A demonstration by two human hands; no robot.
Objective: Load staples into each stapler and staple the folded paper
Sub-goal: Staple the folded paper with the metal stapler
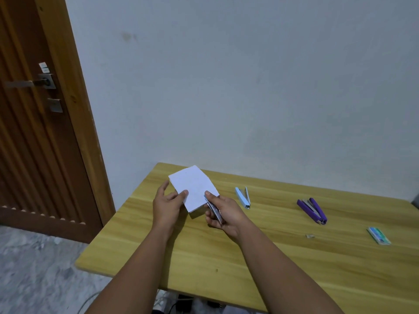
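A folded white paper (195,186) is held above the wooden table (260,257) by my left hand (167,205), thumb on top of its left edge. My right hand (223,214) grips a small grey-blue stapler (213,208) whose jaws sit at the paper's right edge. A light blue stapler (243,197) lies open on the table just right of my hands. Farther right lies a purple stapler (312,210), also open. A green and white staple box (378,235) rests near the right edge, with a small strip of staples (310,235) to its left.
A pale wall stands behind the table. A brown wooden door (40,123) with a metal handle is on the left. Grey mottled floor (34,268) lies past the table's left edge, and cables (181,301) show under its front edge.
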